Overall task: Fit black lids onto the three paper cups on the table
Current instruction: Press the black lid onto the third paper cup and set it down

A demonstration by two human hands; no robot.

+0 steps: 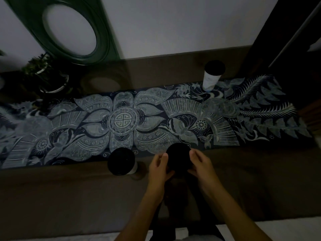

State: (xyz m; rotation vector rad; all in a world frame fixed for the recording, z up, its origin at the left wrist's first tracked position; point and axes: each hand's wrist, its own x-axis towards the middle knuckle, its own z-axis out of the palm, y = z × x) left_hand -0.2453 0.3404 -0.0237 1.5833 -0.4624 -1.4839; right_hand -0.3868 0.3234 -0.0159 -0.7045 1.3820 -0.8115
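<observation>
The scene is dim. A black lid sits on top of a cup near the table's front edge; the cup's body is hidden below it. My left hand and my right hand hold this lid from either side, fingers on its rim. Just to the left stands a white paper cup with a black lid on it. A third white paper cup stands at the far right, topped by a black lid.
A dark patterned runner lies across the brown table. A potted plant stands at the back left, below a green oval-framed mirror on the wall. A dark door frame rises at the right.
</observation>
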